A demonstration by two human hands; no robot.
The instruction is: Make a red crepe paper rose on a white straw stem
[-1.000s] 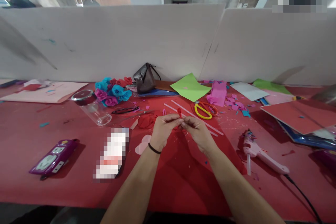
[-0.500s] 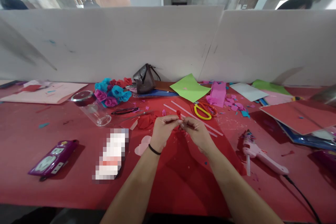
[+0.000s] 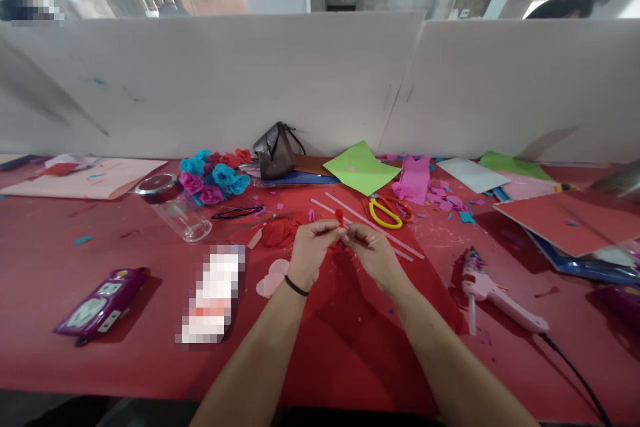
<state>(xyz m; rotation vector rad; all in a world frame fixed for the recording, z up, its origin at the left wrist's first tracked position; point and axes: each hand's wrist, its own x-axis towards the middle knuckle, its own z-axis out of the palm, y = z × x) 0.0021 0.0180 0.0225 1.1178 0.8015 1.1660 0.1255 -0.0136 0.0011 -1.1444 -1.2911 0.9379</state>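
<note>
My left hand (image 3: 311,255) and right hand (image 3: 374,252) are pinched closed at the fingertips on a small red paper piece (image 3: 339,215), its top poking up between them over the red sheet (image 3: 370,353), lower part hidden by fingers. Two pale sticks (image 3: 407,246), nearer one partly behind my right hand; pixelated item (image 3: 213,297) unreadable, purple thing (image 3: 621,302) cut off at right edge.

Beyond the white partition (image 3: 215,80), a person's head (image 3: 23,10) at upper left has shifted leftward and slightly lower.
</note>
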